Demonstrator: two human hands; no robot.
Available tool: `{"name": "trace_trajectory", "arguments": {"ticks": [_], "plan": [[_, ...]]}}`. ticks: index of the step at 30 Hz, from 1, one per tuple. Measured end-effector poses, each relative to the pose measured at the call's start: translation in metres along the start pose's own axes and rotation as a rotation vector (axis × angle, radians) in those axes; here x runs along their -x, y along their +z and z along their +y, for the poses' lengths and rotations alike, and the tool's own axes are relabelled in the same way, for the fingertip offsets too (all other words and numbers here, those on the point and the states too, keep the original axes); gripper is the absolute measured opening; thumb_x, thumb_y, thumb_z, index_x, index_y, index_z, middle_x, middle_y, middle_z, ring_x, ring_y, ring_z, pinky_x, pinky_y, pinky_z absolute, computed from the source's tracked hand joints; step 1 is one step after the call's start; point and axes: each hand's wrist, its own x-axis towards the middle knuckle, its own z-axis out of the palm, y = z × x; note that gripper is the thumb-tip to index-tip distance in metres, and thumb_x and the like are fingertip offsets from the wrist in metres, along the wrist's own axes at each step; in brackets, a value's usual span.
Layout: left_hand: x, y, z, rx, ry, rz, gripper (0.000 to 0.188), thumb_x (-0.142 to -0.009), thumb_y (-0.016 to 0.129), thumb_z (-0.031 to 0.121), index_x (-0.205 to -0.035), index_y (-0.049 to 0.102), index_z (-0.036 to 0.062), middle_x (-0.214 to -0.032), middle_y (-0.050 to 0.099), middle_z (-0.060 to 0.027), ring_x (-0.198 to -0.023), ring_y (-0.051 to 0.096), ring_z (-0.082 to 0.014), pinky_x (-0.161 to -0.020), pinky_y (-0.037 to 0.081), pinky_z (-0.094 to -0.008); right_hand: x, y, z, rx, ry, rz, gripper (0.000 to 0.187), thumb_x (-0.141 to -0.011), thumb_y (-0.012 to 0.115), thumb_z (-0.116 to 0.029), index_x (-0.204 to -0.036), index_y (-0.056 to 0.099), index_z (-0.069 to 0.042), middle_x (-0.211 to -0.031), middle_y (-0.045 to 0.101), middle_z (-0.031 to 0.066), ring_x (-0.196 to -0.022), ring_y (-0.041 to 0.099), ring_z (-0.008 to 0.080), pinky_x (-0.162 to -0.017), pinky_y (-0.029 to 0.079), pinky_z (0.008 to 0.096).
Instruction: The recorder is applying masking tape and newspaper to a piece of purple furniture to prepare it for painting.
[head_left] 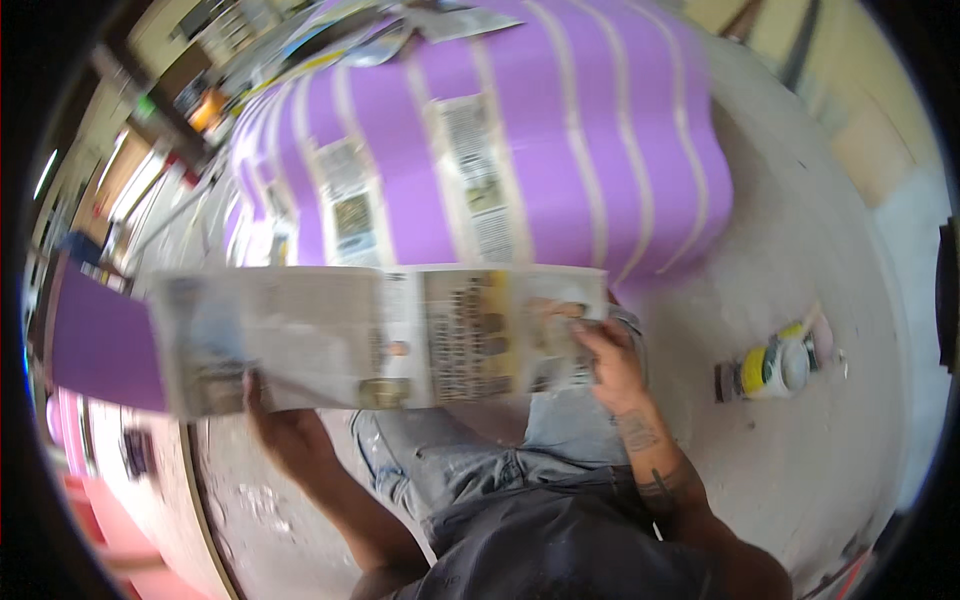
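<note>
Stretched across in front of me is a long folded sheet of newspaper (pixel 300 330), held level between both hands. My left hand (pixel 275 425) grips its lower edge near the left end, thumb on the printed side and fingers behind. At the right end my right hand (pixel 612 365) pinches the sheet, its thumb on top. Beyond the paper stands a large curved purple piece (pixel 400 170) with pale tape stripes (pixel 578 130) running over it. Strips of newspaper (pixel 478 180) fill some gaps between the tapes. The newspaper covers part of the purple piece's lower edge.
Tape rolls and small pots (pixel 775 365) lie on the grey floor (pixel 800 250) to the right. Loose printed sheets (pixel 440 22) rest on top of the purple piece. A flat purple panel (pixel 100 335) stands at the left, near a pale board edge (pixel 200 500).
</note>
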Motion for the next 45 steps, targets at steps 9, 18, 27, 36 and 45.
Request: {"name": "trace_trajectory", "arguments": {"ticks": [9,18,27,36,45], "plan": [[-0.004,-0.051,-0.023,-0.130,-0.324,-0.049,0.043,-0.095,0.066,0.000,-0.135,0.053,-0.0021,-0.122,0.066,-0.0118,-0.110,0.066,-0.0215,-0.093,0.055,-0.0357,0.007,-0.065,-0.055,0.363,-0.378,0.096,0.020,-0.096,0.069,-0.009,-0.115,0.071,-0.002,-0.102,0.072,0.0011,-0.093,0.062,0.0080,-0.087,0.048,0.0268],[-0.010,-0.082,-0.027,-0.077,-0.475,-0.112,0.035,-0.096,0.067,0.011,-0.128,0.058,-0.0028,-0.115,0.069,-0.0116,-0.104,0.068,-0.0213,-0.093,0.055,-0.0358,0.013,-0.074,-0.087,0.439,-0.406,0.142,0.020,-0.095,0.069,-0.010,-0.110,0.072,0.002,-0.101,0.072,0.0036,-0.092,0.063,0.0102,-0.087,0.048,0.0271],[-0.005,-0.071,-0.039,-0.440,-0.635,-0.363,0.040,-0.093,0.072,0.012,-0.129,0.061,-0.0032,-0.115,0.072,-0.0108,-0.098,0.070,-0.0171,-0.090,0.055,-0.0324,0.011,-0.083,-0.102,0.492,-0.362,0.144,0.019,-0.095,0.069,-0.011,-0.109,0.072,0.002,-0.100,0.073,0.0046,-0.091,0.064,0.0109,-0.084,0.049,0.0271],[-0.018,-0.090,-0.063,0.153,-0.753,-0.279,0.020,-0.092,0.049,0.003,-0.106,0.061,-0.0019,-0.117,0.066,-0.0236,-0.105,0.068,-0.0350,-0.093,0.057,-0.0455,-0.005,-0.121,-0.093,0.279,-0.088,0.117,0.022,-0.092,0.069,-0.007,-0.112,0.073,0.000,-0.100,0.075,0.0064,-0.091,0.069,0.0153,-0.084,0.053,0.0291],[-0.019,-0.080,-0.054,0.523,-0.832,-0.257,0.039,-0.086,0.048,0.014,-0.118,0.061,-0.0041,-0.106,0.065,-0.0217,-0.078,0.063,-0.0220,-0.084,0.052,-0.0433,-0.007,-0.155,-0.092,-0.053,-0.052,-0.046,0.030,-0.090,0.056,-0.007,-0.116,0.063,0.006,-0.113,0.068,0.0188,-0.108,0.065,0.0300,-0.099,0.051,0.0402]]}}
